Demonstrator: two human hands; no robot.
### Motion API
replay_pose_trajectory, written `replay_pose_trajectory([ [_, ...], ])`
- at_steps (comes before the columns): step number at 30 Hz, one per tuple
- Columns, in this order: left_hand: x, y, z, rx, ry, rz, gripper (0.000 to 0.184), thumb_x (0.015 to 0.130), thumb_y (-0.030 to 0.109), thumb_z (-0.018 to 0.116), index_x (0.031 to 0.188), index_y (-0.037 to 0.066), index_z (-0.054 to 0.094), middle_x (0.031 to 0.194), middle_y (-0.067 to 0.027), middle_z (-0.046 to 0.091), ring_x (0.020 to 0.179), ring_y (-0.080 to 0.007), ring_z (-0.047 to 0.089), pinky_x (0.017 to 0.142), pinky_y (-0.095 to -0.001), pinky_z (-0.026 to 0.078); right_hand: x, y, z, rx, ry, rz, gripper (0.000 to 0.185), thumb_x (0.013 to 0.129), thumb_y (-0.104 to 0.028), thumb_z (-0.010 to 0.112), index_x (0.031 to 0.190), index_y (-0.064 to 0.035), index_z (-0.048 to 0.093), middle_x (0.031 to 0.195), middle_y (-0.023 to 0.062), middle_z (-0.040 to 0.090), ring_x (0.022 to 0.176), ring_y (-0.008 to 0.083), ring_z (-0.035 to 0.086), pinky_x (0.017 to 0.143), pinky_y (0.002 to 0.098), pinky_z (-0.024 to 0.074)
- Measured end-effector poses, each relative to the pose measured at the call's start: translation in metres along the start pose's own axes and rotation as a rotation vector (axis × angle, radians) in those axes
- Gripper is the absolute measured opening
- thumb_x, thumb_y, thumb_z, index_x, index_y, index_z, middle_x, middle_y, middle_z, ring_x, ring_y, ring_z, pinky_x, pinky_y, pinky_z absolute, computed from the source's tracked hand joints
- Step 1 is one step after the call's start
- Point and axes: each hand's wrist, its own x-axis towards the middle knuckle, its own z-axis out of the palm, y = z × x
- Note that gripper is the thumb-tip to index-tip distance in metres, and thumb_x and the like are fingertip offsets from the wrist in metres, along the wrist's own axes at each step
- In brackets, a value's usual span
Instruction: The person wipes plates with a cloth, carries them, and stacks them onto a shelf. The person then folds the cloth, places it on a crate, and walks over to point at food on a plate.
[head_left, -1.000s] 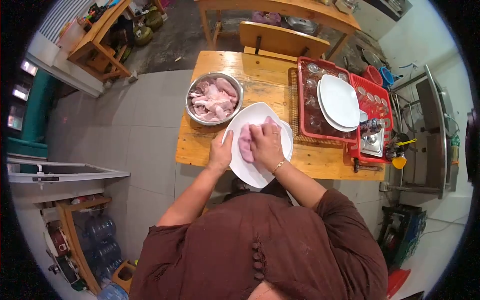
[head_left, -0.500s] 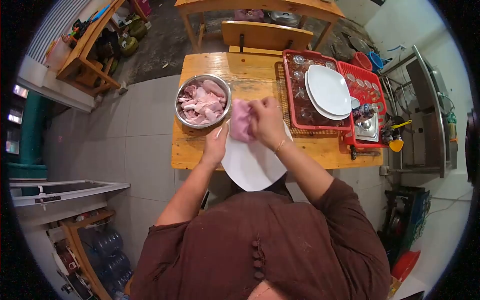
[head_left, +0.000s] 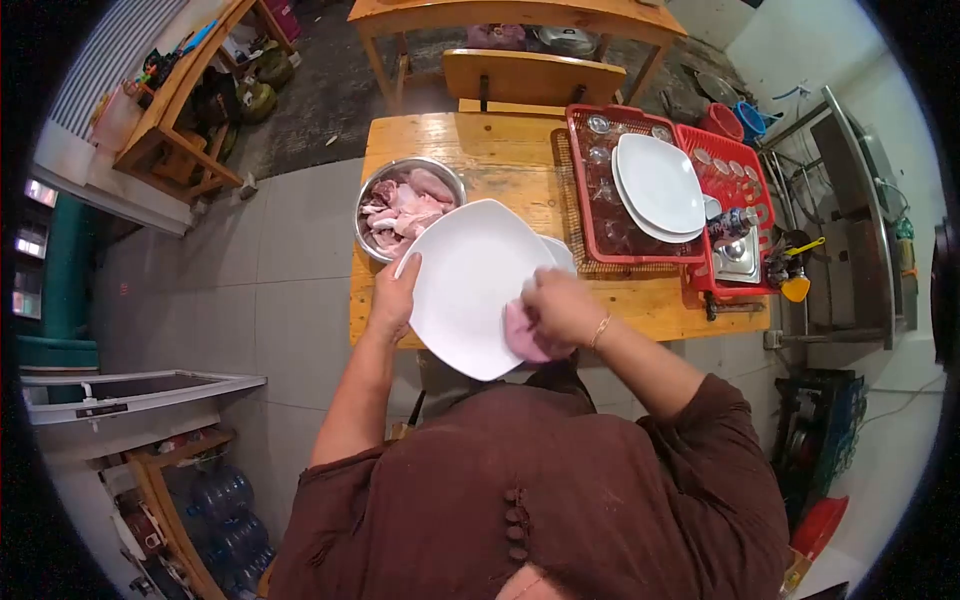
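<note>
A squarish white plate (head_left: pixel 470 280) is tilted up over the table's front edge. My left hand (head_left: pixel 394 296) grips its left rim with the thumb on top. In my right hand (head_left: pixel 566 310) is a bunched pink cloth (head_left: pixel 527 336), pressed to the plate's lower right edge; the fingers are a little blurred. Behind the plate's right side, part of another white dish (head_left: pixel 560 254) shows. Just beyond my left hand stands a metal bowl (head_left: pixel 363 213) of raw chicken pieces (head_left: pixel 412 200), partly covered by the plate.
On the wooden table's (head_left: pixel 480 150) right side, a red rack (head_left: pixel 640 257) holds glasses and stacked white plates (head_left: pixel 660 185). Beside it, another red basket (head_left: pixel 757 200) carries glasses, a bottle and a metal container (head_left: pixel 737 260). A wooden chair (head_left: pixel 535 77) stands at the far side.
The plate has come up and now faces me, covering part of the bowl. My right hand and the cloth have moved from its far edge down to its lower right edge.
</note>
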Motion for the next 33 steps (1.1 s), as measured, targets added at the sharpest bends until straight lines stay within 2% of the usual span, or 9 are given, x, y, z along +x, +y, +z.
replay_pose_trajectory([
  [6,-0.012,0.015,0.017,0.139,-0.114,-0.103,0.029,0.094,0.02,0.052,0.111,-0.003,0.059,0.091,-0.0036,0.065,0.075,-0.0095,0.06,0.068,-0.0241,0.049,0.043,-0.012,-0.044,-0.193,0.706,-0.318,0.021,0.075,-0.03,0.065,0.084,-0.012,0.059,0.089,0.0101,0.049,0.092,0.0268,0.05,0.08,0.0387,0.0395],
  [10,-0.007,0.009,0.017,-0.021,-0.065,0.088,0.028,0.094,0.02,0.052,0.11,-0.002,0.06,0.09,-0.004,0.065,0.075,-0.0097,0.06,0.068,-0.0237,0.049,0.048,0.012,-0.03,-0.25,0.676,-0.355,0.021,0.072,-0.022,0.063,0.092,-0.0144,0.062,0.09,0.0096,0.049,0.091,0.029,0.05,0.081,0.0386,0.0419],
  [13,-0.005,0.004,0.009,-0.076,0.035,0.156,0.029,0.095,0.019,0.05,0.111,-0.004,0.059,0.092,-0.0054,0.064,0.078,-0.0105,0.06,0.07,-0.0238,0.049,0.022,0.011,-0.007,-0.057,0.496,0.059,0.022,0.075,-0.028,0.065,0.091,-0.0133,0.061,0.09,0.0119,0.05,0.087,0.0316,0.051,0.074,0.0413,0.0444],
  [16,0.0,-0.014,0.012,-0.097,0.081,0.175,0.031,0.096,0.018,0.047,0.113,-0.006,0.056,0.099,-0.0084,0.063,0.084,-0.0133,0.06,0.075,-0.0259,0.049,0.003,-0.011,0.016,0.152,0.308,0.138,0.023,0.075,-0.029,0.063,0.089,-0.0111,0.06,0.09,0.0124,0.05,0.087,0.0321,0.051,0.074,0.0409,0.0445],
  [22,0.006,-0.005,0.02,-0.136,0.158,0.01,0.034,0.096,0.017,0.042,0.117,-0.007,0.051,0.106,-0.0164,0.06,0.091,-0.022,0.062,0.077,-0.0318,0.05,-0.023,-0.071,-0.011,0.45,0.196,-0.081,0.043,0.068,-0.037,0.069,0.1,-0.0104,0.058,0.097,0.0123,0.05,0.091,0.0308,0.051,0.077,0.0394,0.044],
  [25,0.004,0.02,0.023,-0.11,0.056,-0.136,0.034,0.095,0.011,0.039,0.122,-0.007,0.048,0.11,-0.0143,0.06,0.095,-0.0224,0.061,0.081,-0.0329,0.05,-0.037,-0.068,-0.022,-0.071,0.395,-0.224,0.058,0.062,-0.025,0.074,0.115,-0.0142,0.054,0.097,0.0139,0.052,0.089,0.0305,0.053,0.074,0.0382,0.0445],
  [28,0.005,0.037,0.022,-0.02,-0.057,-0.257,0.036,0.094,0.013,0.038,0.124,-0.006,0.046,0.113,-0.0159,0.058,0.097,-0.0243,0.061,0.082,-0.0359,0.051,-0.035,-0.055,-0.012,-0.085,0.402,-0.211,0.057,0.063,-0.02,0.074,0.116,-0.0131,0.054,0.096,0.0122,0.055,0.086,0.0295,0.055,0.073,0.0348,0.0445],
  [31,0.009,0.048,0.013,-0.236,-0.448,-0.35,0.047,0.095,0.035,0.043,0.124,-0.001,0.047,0.113,-0.0139,0.059,0.097,-0.0246,0.061,0.084,-0.0398,0.051,-0.045,-0.049,-0.044,0.159,0.481,-0.306,0.046,0.063,-0.02,0.077,0.102,-0.0066,0.058,0.084,0.0108,0.056,0.076,0.0275,0.056,0.065,0.036,0.0463],
  [33,0.011,0.042,0.004,-0.155,-0.429,-0.197,0.057,0.089,0.043,0.053,0.126,0.0,0.047,0.115,-0.0107,0.059,0.102,-0.0234,0.059,0.09,-0.0363,0.047,-0.051,-0.042,-0.076,0.587,0.342,-0.16,0.036,0.067,-0.016,0.078,0.095,0.0,0.063,0.083,0.0092,0.062,0.072,0.0232,0.06,0.066,0.0312,0.0486],
])
